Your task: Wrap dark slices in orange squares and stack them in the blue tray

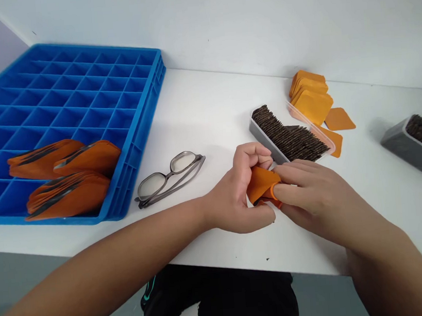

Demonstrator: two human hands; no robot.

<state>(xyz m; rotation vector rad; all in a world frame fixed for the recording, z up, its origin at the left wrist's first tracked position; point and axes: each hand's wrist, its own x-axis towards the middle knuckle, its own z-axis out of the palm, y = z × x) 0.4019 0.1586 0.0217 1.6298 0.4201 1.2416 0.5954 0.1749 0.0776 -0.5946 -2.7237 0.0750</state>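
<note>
Both hands hold a small orange pouch (263,182) just above the front of the white table. My left hand (243,192) curls around its left side, with the thumb below and the fingers above. My right hand (309,194) grips the other side, its fingertips partly hidden in the orange material. A dark edge shows under the pouch; what it is I cannot tell. Right behind the hands is a clear plastic tub (266,136) packed with thin dark brown pieces (291,134) standing on edge.
A blue compartment tray (125,184) at the left holds several orange pouches (71,193) with dark strips showing. Eyeglasses (169,178) lie beside it. Flat orange pieces (312,103) are piled behind the tub. Another tub (413,147) of dark pieces stands far right.
</note>
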